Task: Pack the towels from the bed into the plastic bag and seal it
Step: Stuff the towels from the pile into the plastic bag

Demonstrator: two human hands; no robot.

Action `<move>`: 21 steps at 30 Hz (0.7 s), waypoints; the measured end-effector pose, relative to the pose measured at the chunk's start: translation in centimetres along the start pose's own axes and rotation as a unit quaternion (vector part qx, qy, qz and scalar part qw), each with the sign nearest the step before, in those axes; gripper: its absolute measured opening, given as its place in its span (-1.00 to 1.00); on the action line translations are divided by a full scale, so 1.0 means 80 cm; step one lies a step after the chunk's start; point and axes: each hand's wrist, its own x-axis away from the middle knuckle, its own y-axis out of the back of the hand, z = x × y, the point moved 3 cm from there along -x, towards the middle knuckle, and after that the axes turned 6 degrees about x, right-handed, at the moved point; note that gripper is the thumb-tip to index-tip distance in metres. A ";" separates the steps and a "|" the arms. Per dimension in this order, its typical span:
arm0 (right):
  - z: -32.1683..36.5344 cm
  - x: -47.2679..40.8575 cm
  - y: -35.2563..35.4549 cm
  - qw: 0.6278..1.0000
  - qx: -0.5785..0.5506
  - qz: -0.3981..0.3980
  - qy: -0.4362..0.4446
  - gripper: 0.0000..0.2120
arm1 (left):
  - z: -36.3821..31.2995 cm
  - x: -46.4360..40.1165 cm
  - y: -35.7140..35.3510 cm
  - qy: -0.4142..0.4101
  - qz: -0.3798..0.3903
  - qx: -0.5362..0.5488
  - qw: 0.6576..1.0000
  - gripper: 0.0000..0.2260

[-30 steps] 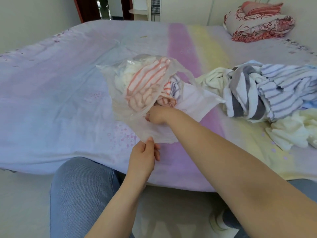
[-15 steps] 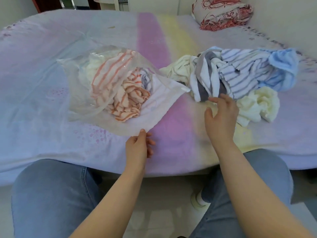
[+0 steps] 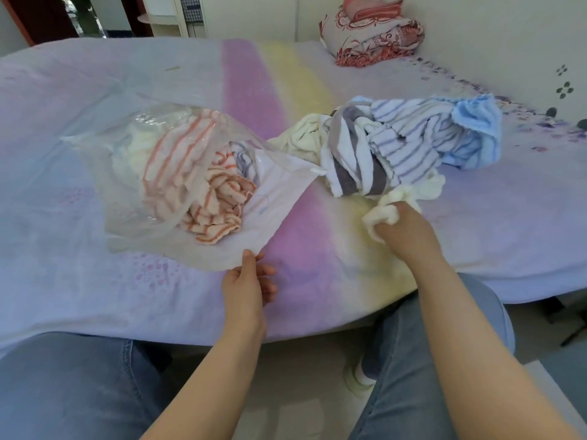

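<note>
Bed (image 3: 95,296) below; left hand (image 3: 246,285) pinches bag (image 3: 270,214); right hand (image 3: 403,227) grips cream towel (image 3: 381,214).

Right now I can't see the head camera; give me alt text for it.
The right hand grips a cream towel at the near edge of a towel pile on the bed, while the left hand pinches the open mouth of a clear plastic bag. The bag already holds orange-striped towels.
</note>
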 end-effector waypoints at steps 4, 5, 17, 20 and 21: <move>0.091 0.095 -0.012 0.940 -0.298 0.074 0.145 -0.89 | -0.004 0.003 0.025 -0.028 -0.044 -0.028 0.998 -0.59; 0.101 0.106 -0.012 0.919 -0.362 0.066 0.139 -0.87 | -0.007 0.003 0.032 -0.046 -0.055 -0.040 0.997 -0.59; 0.238 0.093 -0.102 0.950 0.034 0.196 0.239 -0.23 | -0.027 0.006 0.062 -0.147 -0.060 -0.150 0.976 -0.61; 0.229 0.110 -0.094 0.955 0.058 0.010 0.292 -0.53 | -0.026 0.005 0.071 -0.168 -0.047 -0.161 0.971 -0.63; 0.228 0.111 -0.096 0.951 0.052 0.021 0.305 -0.60 | -0.025 0.005 0.072 -0.170 -0.044 -0.165 0.971 -0.64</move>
